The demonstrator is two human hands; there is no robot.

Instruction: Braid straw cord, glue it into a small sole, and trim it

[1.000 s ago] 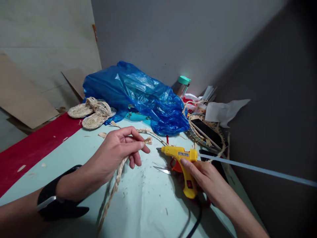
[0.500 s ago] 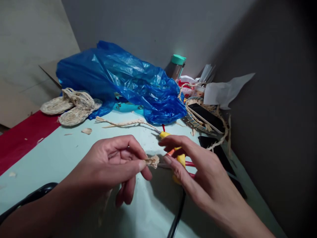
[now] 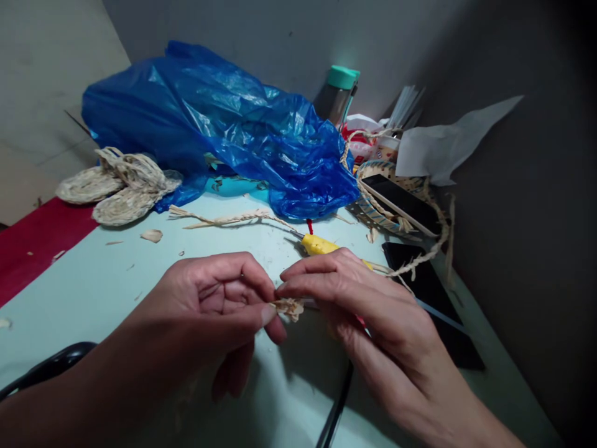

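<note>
My left hand [image 3: 209, 311] pinches the frayed end of a braided straw cord [image 3: 289, 307] between thumb and forefinger. My right hand [image 3: 364, 305] meets it from the right, its fingertips closed on the same frayed end. The rest of the cord is hidden under my left hand. A yellow glue gun [image 3: 319, 244] lies on the pale green table [image 3: 116, 274] just behind my right hand, its black cable [image 3: 336, 410] running toward me.
A blue plastic bag [image 3: 224, 130] fills the back. Woven straw sandals [image 3: 116, 183] lie at the left by a red mat [image 3: 32, 242]. Another braided strand [image 3: 224, 218], a bottle with a green cap [image 3: 338, 93], a woven basket [image 3: 396, 199], a black phone [image 3: 429, 298] and white paper [image 3: 448, 143] crowd the right.
My right hand has put the glue gun down on the table and come over to grip the frayed cord end held by my left hand. The view has tilted downward.
</note>
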